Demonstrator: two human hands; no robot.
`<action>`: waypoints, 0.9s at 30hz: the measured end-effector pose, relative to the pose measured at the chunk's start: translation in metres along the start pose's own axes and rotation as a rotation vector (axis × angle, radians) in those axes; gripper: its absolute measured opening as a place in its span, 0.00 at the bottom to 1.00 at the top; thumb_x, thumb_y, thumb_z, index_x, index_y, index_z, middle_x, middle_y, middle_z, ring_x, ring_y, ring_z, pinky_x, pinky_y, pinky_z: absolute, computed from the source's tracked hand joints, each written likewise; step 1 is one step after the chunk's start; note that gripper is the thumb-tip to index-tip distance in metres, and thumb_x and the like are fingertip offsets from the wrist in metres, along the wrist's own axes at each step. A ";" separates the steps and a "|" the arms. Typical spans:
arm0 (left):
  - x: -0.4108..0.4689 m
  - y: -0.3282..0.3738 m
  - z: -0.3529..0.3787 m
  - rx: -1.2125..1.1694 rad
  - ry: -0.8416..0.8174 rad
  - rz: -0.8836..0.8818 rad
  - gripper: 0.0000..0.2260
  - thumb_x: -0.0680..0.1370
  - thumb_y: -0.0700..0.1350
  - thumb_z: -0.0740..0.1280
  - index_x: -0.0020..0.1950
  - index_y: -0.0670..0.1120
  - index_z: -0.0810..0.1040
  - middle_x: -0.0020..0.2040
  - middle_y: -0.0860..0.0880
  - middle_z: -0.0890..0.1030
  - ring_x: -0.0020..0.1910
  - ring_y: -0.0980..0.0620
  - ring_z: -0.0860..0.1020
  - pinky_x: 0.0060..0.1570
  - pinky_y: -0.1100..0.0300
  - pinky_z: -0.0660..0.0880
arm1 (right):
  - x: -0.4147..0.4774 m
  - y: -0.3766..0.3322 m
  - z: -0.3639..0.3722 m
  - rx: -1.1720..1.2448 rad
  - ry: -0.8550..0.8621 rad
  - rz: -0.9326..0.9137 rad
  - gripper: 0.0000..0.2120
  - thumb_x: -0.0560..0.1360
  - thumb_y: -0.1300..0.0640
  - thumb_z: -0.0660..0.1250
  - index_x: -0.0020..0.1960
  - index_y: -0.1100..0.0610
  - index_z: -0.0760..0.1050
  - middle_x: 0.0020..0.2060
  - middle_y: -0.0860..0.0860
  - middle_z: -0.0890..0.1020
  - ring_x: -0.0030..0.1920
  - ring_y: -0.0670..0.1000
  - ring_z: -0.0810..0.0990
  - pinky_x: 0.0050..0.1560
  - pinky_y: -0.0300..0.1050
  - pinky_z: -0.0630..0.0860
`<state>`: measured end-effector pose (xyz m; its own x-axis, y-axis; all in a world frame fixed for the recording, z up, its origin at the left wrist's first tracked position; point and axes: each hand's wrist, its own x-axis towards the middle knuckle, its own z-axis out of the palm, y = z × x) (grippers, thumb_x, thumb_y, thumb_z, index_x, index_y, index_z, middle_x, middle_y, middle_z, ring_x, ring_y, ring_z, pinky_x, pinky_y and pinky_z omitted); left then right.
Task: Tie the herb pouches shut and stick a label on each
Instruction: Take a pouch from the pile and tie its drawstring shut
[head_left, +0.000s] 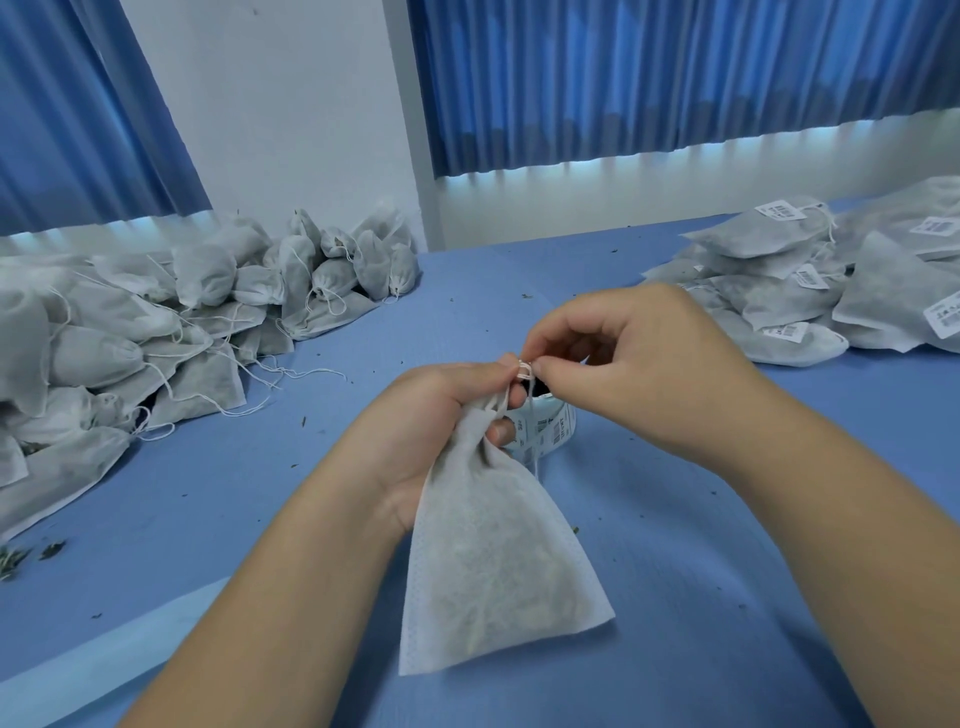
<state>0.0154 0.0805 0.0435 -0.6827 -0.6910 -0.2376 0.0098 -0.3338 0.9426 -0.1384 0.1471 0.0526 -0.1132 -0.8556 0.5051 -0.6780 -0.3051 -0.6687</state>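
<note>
Just above the blue bench (727, 519), a person's left hand (441, 410) closes its grip round the gathered neck of a white non-woven herb pouch (493, 561), whose filled body spreads toward the camera. The right hand (639, 374), at the pouch's neck, pinches the white drawstring (524, 370) between thumb and forefinger, its other fingers curled. A roll of barcode labels (550, 428) stands on the bench directly behind the pouch, partly hidden by the hands. Far left of the pouch lies a heap of pouches (156, 332) trailing loose strings; far right of it, a stack of labelled pouches (805, 291). Herb flecks (15, 558) dot the bench left of the pouch; blue curtains (675, 78) hang behind it.
</note>
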 end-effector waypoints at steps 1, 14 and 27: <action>0.000 0.000 0.000 -0.008 0.010 -0.008 0.12 0.79 0.47 0.64 0.37 0.45 0.73 0.28 0.51 0.69 0.25 0.55 0.66 0.27 0.64 0.65 | 0.000 0.000 0.000 0.007 0.001 0.000 0.07 0.70 0.60 0.70 0.39 0.49 0.83 0.33 0.47 0.83 0.35 0.49 0.80 0.36 0.44 0.76; 0.002 -0.002 0.001 -0.032 0.109 0.059 0.10 0.77 0.47 0.67 0.37 0.45 0.77 0.32 0.51 0.74 0.25 0.56 0.69 0.33 0.61 0.66 | -0.001 -0.004 0.001 -0.056 0.086 -0.039 0.05 0.69 0.60 0.71 0.38 0.51 0.82 0.34 0.44 0.82 0.37 0.45 0.79 0.37 0.32 0.72; 0.001 -0.006 0.003 0.152 0.205 0.239 0.15 0.77 0.47 0.70 0.30 0.46 0.78 0.29 0.49 0.68 0.30 0.52 0.67 0.34 0.57 0.64 | -0.001 -0.006 0.005 -0.152 0.074 -0.015 0.05 0.70 0.57 0.72 0.36 0.51 0.83 0.32 0.43 0.82 0.37 0.42 0.79 0.38 0.33 0.73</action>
<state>0.0124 0.0836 0.0386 -0.5133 -0.8575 -0.0336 0.0322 -0.0584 0.9978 -0.1305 0.1477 0.0531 -0.1519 -0.8164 0.5572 -0.7813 -0.2461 -0.5736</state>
